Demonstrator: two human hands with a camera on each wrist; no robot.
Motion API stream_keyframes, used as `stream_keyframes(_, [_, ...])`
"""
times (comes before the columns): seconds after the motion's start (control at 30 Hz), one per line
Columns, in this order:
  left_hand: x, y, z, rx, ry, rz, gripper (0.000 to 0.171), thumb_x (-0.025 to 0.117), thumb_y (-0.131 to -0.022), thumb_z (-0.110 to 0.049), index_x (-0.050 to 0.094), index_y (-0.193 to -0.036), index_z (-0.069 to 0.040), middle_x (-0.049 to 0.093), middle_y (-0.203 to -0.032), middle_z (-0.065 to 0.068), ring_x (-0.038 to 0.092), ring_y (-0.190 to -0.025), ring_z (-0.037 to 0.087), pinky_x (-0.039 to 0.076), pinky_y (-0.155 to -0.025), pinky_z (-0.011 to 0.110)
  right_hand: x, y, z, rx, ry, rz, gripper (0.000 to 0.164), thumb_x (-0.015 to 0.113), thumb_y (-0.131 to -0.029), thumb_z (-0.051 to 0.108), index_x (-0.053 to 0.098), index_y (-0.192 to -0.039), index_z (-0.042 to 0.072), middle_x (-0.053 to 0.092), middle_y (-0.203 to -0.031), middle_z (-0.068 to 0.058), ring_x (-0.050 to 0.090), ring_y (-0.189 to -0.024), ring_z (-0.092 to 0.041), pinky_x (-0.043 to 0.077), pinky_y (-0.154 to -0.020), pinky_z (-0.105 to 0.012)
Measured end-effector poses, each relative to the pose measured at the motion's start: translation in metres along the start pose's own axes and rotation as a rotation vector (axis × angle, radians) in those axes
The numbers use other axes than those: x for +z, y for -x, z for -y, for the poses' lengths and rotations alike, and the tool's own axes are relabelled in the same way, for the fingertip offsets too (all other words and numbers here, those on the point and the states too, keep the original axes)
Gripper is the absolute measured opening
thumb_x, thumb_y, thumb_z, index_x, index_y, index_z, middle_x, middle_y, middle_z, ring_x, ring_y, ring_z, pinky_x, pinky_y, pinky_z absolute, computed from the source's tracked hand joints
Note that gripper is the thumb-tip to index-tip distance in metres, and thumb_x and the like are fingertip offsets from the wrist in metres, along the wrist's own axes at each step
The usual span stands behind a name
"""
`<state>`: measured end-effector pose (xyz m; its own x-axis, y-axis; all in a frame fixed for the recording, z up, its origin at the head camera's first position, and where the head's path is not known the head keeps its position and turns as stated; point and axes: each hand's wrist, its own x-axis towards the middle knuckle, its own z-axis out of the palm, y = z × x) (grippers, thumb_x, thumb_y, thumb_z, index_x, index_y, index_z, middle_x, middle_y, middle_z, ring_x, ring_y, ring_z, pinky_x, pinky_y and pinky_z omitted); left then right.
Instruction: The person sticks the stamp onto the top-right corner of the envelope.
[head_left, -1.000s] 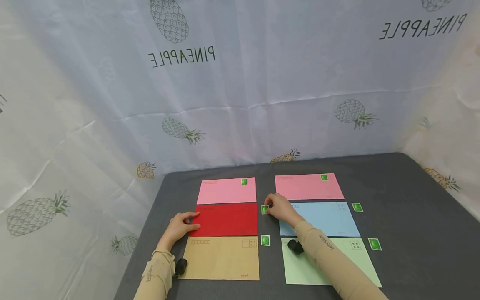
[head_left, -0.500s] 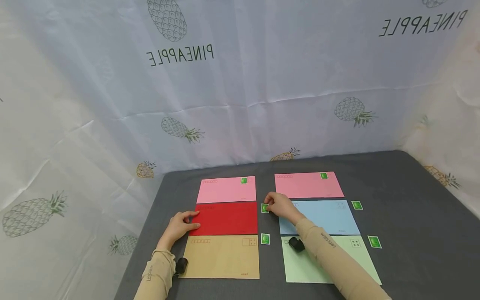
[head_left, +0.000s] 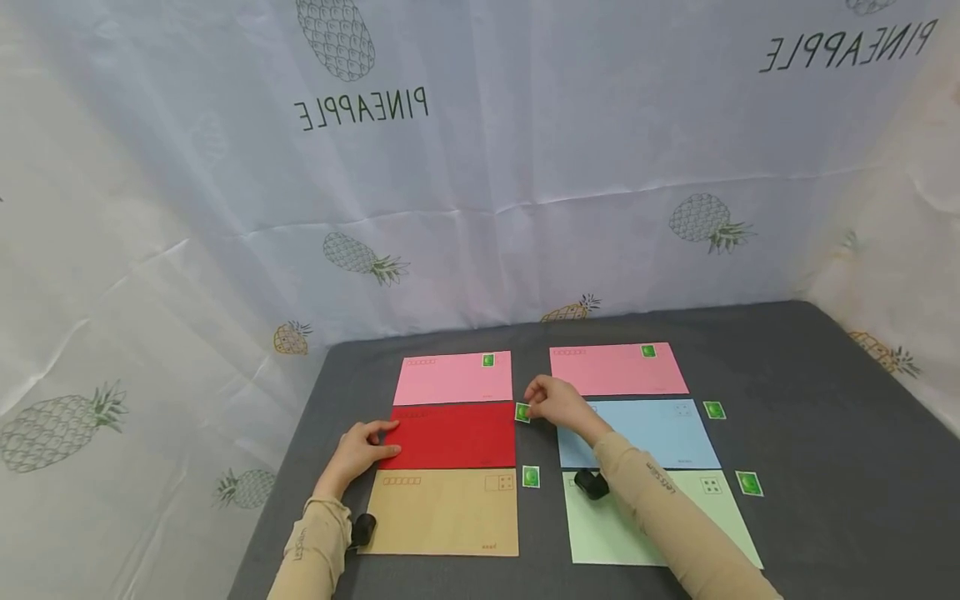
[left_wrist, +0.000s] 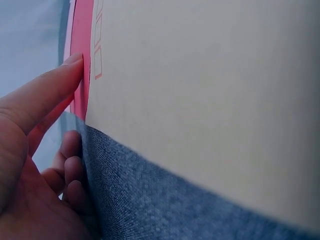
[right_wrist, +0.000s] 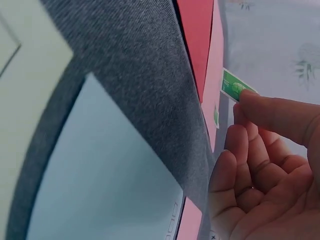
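Between thumb and fingertips, my right hand (head_left: 558, 403) pinches a green stamp (head_left: 522, 412) at the right edge of a red envelope (head_left: 457, 436). In the right wrist view this stamp (right_wrist: 233, 86) is lifted off the cloth. My left hand (head_left: 356, 454) rests on the red envelope's left edge, thumb and index finger extended and apart. The left wrist view shows that thumb touching the red envelope (left_wrist: 80, 30), beside a tan envelope (left_wrist: 200, 90). Part of a blue envelope (head_left: 645, 433) is hidden under my right hand and forearm.
Two pink envelopes (head_left: 453, 379), each bearing a green stamp, lie at the back. A tan envelope (head_left: 442, 521) and a light green envelope (head_left: 675, 533) lie in front. Loose stamps (head_left: 531, 477) lie on the dark cloth between the columns and at the right. A pineapple-print curtain (head_left: 480, 167) hangs behind.
My right hand has lifted the green stamp and shifted it slightly left, toward the red envelope. The left hand has stayed in place on the red envelope's edge.
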<state>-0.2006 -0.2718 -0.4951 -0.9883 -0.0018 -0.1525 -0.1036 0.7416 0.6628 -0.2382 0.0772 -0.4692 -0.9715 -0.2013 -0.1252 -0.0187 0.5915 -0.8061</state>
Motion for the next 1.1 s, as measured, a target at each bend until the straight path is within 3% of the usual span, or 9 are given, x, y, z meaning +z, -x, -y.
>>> stream_keyframes(0.57, [-0.001,0.001,-0.002,0.008,-0.005,-0.003,0.053,0.073,-0.068,-0.027,0.058,-0.117,-0.016,0.04,-0.077,0.004,0.034,-0.075,0.017,0.029,-0.059,0.027,0.018,-0.009,0.016,-0.045,-0.056,-0.001,0.022,0.069,-0.071,0.012,0.052,-0.085,0.011,0.056,-0.076,-0.004,0.053,-0.065,-0.013,0.04,-0.057,-0.026])
stream_keyframes(1.1, [-0.002,0.002,-0.001,-0.006,-0.001,0.002,0.053,0.073,-0.067,-0.03,0.058,-0.117,-0.017,0.041,-0.079,0.005,0.034,-0.08,0.017,0.029,-0.061,0.028,0.039,-0.026,0.024,-0.097,0.016,0.049,0.023,0.069,-0.071,0.011,0.047,-0.077,0.01,0.053,-0.07,-0.004,0.048,-0.056,-0.014,0.039,-0.052,-0.025])
